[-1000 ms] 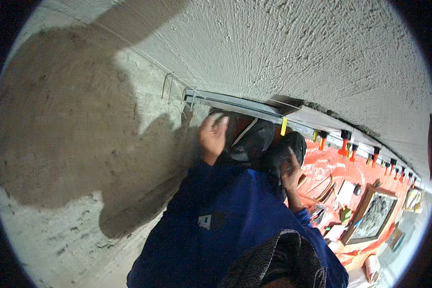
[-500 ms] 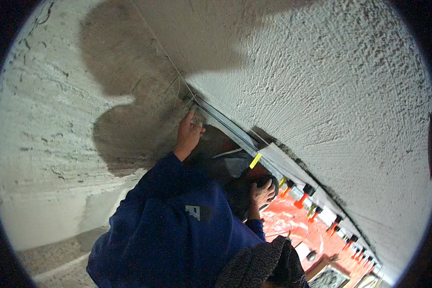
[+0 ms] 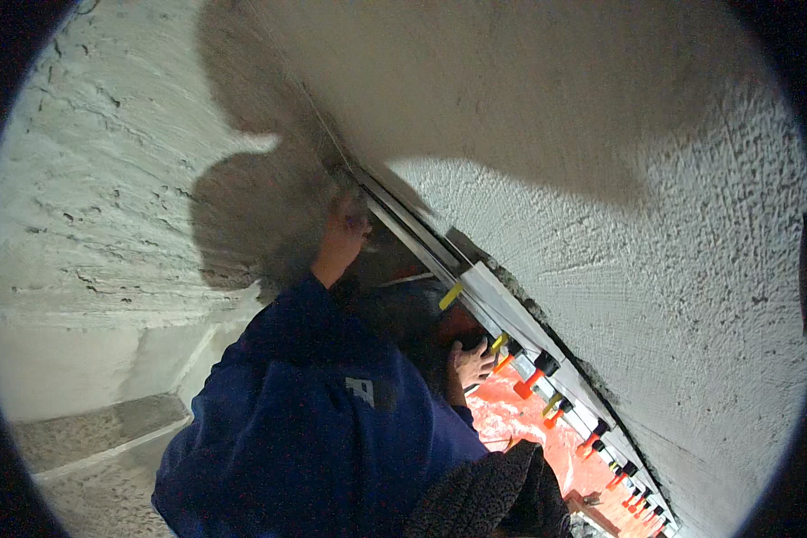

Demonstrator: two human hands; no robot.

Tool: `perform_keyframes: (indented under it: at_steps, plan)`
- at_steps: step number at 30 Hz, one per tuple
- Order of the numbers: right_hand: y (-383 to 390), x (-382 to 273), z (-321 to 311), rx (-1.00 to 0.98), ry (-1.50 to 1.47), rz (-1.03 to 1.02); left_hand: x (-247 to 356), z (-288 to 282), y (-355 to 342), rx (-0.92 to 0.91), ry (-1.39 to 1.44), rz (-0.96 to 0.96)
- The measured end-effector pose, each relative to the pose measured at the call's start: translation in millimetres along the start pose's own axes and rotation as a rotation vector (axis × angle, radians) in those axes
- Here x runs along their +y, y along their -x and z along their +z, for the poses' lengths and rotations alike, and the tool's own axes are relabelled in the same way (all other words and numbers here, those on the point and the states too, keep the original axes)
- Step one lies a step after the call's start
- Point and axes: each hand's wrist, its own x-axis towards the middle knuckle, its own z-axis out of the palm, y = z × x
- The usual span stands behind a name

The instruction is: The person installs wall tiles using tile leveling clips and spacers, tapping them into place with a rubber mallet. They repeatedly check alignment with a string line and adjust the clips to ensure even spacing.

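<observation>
Your left hand (image 3: 342,229) lies in shadow near the upper end of the metal rail (image 3: 412,218), left of the frame's centre, and whether its fingers grasp anything cannot be told. Your right hand (image 3: 472,362), right of centre, is unclenched with fingers spread, perhaps for balance. Pale grey and marked by a dark lengthwise gap, the rail slants toward the lower right, where orange-and-black clamps (image 3: 533,377) line the edge below the textured wall (image 3: 592,269), apparently spaced to spread their pressure

The wall (image 3: 583,260) looks rough and matt; rail (image 3: 412,223), smooth metal; red sheet (image 3: 500,411), glossy plastic; blue top (image 3: 305,430), matt cloth.
</observation>
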Motion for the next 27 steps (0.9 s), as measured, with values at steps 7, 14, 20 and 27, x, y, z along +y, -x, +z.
perform_keyframes:
  at_steps: [7,14,20,27]
  plan:
    - [-4,9,8,-0.040,-0.092,0.013,10,0,2,-0.006,0.259,-0.067]
    - [-1,3,2,-0.023,-0.089,0.020,27,-5,10,-0.026,0.220,-0.045]
    - [-3,0,3,-0.015,0.030,0.006,55,-8,40,0.073,-0.476,0.537]
    - [-4,3,9,-0.014,-0.010,0.021,89,-16,37,-0.154,-0.697,0.662]
